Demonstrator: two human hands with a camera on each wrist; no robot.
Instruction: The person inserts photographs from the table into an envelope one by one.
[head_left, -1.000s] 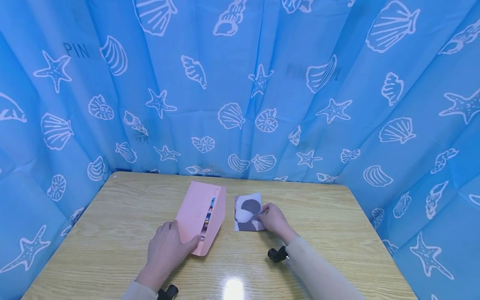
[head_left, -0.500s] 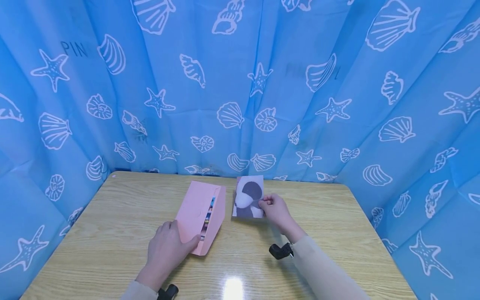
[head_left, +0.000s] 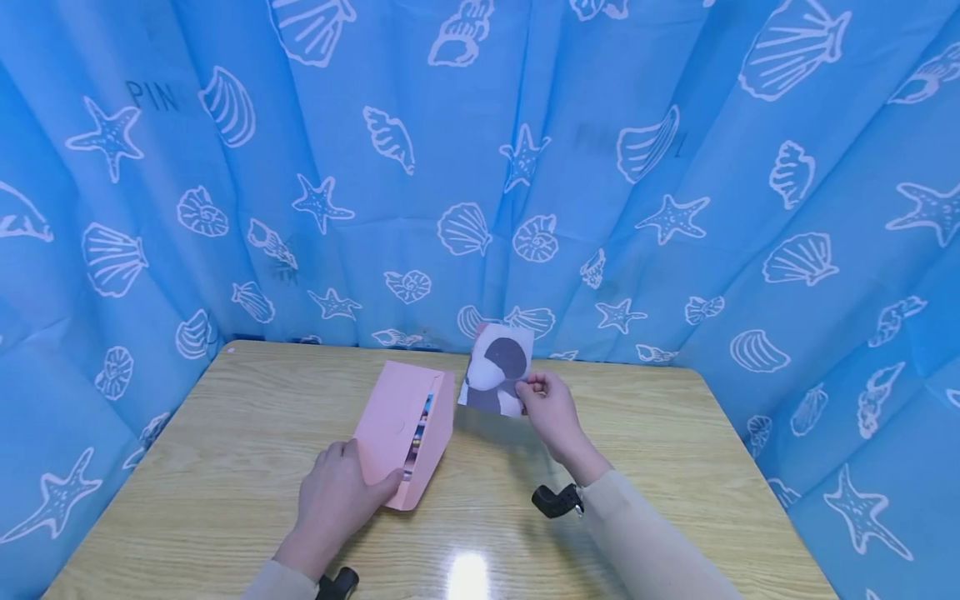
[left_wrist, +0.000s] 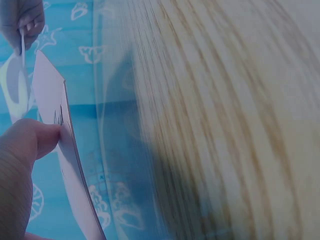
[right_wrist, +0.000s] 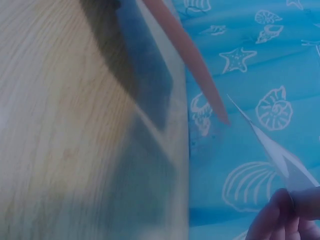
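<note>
My left hand (head_left: 333,500) holds a pink paper envelope (head_left: 390,417) by its near edge, thumb on top, left of centre over the table. Colourful contents (head_left: 417,437) show through a gap along its right side; what they are is too small to tell. To the right, my right hand (head_left: 555,417) pinches the right edge of a thin card (head_left: 495,367) with a grey and white picture. The card is tilted up, apart from the envelope. In the right wrist view the card (right_wrist: 282,157) appears nearly edge-on, close to the pink envelope (right_wrist: 195,65).
A light wood-grain table (head_left: 225,467) lies beneath both hands. Behind it and at the sides hangs a blue curtain (head_left: 480,167) with white shells and starfish. Black wrist cameras (head_left: 553,502) sit under the wrists. Light glares on the table's near side (head_left: 468,575).
My right hand has raised the card off the table and moved it away from me, tilting it more upright. My left hand and the envelope have stayed in place.
</note>
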